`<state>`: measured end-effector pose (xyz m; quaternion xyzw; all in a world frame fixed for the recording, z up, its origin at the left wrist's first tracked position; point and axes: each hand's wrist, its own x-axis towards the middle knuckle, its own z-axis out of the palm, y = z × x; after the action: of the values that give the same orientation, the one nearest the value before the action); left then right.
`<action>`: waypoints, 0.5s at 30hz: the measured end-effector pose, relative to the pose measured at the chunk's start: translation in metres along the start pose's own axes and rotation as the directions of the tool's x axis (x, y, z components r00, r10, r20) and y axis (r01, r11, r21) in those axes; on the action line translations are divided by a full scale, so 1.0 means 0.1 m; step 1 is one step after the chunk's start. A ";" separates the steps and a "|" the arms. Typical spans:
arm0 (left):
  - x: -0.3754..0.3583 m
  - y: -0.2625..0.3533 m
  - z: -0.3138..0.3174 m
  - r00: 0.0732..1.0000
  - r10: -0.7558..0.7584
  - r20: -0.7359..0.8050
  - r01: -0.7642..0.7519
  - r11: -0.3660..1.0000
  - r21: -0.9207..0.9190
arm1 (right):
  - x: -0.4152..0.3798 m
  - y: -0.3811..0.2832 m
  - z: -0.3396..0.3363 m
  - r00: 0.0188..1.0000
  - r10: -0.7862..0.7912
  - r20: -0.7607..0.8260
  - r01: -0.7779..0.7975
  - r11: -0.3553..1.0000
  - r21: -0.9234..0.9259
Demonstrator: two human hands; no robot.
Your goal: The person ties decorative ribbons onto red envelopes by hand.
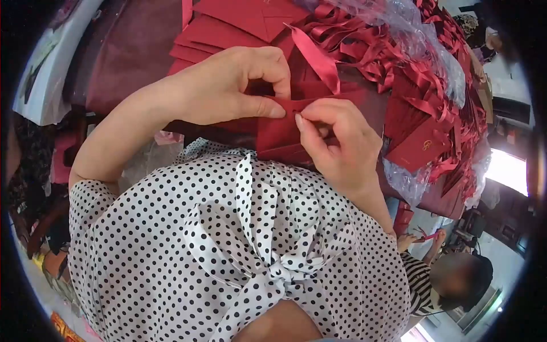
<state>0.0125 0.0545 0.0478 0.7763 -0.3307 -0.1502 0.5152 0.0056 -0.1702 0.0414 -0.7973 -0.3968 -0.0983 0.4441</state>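
A dark red paper bag [277,134] with a folded-over flap is in front of my body at the table edge. My left hand [245,85] is closed on its upper edge, thumb on the near face and bent fingers at the opening. At that same edge my right hand [342,137] pinches thumb and forefinger together beside a small dark spot. Whatever is between those two fingertips is too small to make out. A shiny red ribbon [315,56] rises just behind the bag, its lower end meeting the bag's far side.
Flat red paper pieces [213,28] are stacked beyond my left hand. To the right lies a heap of red ribbons [370,48] and bags with gold print [419,149], partly under clear plastic wrap [424,40]. Another person [421,279] handles red ribbon at lower right.
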 end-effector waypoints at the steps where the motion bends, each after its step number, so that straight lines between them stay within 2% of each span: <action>1: 0.00 0.00 0.02 0.999 -0.010 -0.043 0.010 1.000 -0.010 | 0.00 0.00 0.00 1.000 -0.001 -0.001 0.001 1.000 0.001; 2: 0.00 0.00 0.03 0.996 -0.021 -0.086 0.019 1.000 -0.019 | -0.01 -0.01 0.01 0.999 0.034 0.013 -0.033 0.999 -0.012; 4: 0.00 0.00 0.04 0.997 -0.014 -0.073 0.012 0.999 -0.035 | -0.01 -0.04 -0.01 0.997 0.076 0.022 -0.075 0.997 -0.025; 5: 0.00 0.00 0.05 0.998 -0.004 -0.060 0.001 0.999 -0.051 | 0.04 -0.08 -0.03 0.961 0.267 0.072 -0.274 0.954 0.118; 6: 0.01 0.02 0.05 0.999 -0.004 -0.051 0.002 0.999 -0.053 | 0.06 -0.10 -0.05 0.887 0.438 0.146 -0.461 0.852 0.247; 7: 0.01 0.04 0.05 0.996 -0.033 -0.077 0.027 0.997 -0.077 | 0.06 -0.05 -0.03 0.867 0.477 0.147 -0.498 0.809 0.313; 8: 0.02 0.05 0.05 0.993 -0.061 -0.104 0.051 0.994 -0.099 | 0.06 -0.03 -0.02 0.866 0.481 0.140 -0.499 0.808 0.313; 9: 0.02 0.05 0.04 0.993 -0.059 -0.102 0.049 0.994 -0.098 | 0.06 -0.03 -0.02 0.871 0.489 0.049 -0.466 0.790 0.398; 10: 0.01 0.04 0.04 0.995 -0.079 -0.066 0.078 0.997 -0.014 | 0.07 -0.02 -0.01 0.866 0.499 -0.036 -0.423 0.770 0.478; 11: -0.01 0.02 0.05 0.994 -0.106 -0.035 0.108 0.992 0.068 | 0.11 0.00 -0.08 0.874 0.445 -0.195 -0.338 0.846 0.413; 12: -0.04 -0.01 0.07 0.988 -0.148 -0.044 0.149 0.988 0.041 | 0.14 -0.04 -0.15 0.843 0.427 -0.327 -0.268 0.860 0.434; 14: -0.07 -0.04 0.08 0.981 -0.166 -0.095 0.165 0.986 -0.025 | 0.13 0.04 -0.17 0.931 0.205 -0.303 0.030 0.782 0.622; 15: -0.07 -0.05 0.07 0.976 -0.174 -0.131 0.163 0.983 -0.090 | 0.07 0.02 -0.16 0.957 0.216 -0.191 -0.077 0.829 0.554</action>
<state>0.0049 0.0550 0.0397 0.7891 -0.2209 -0.1520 0.5526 0.0146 -0.1792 0.0531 -0.6492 -0.2874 -0.0458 0.7028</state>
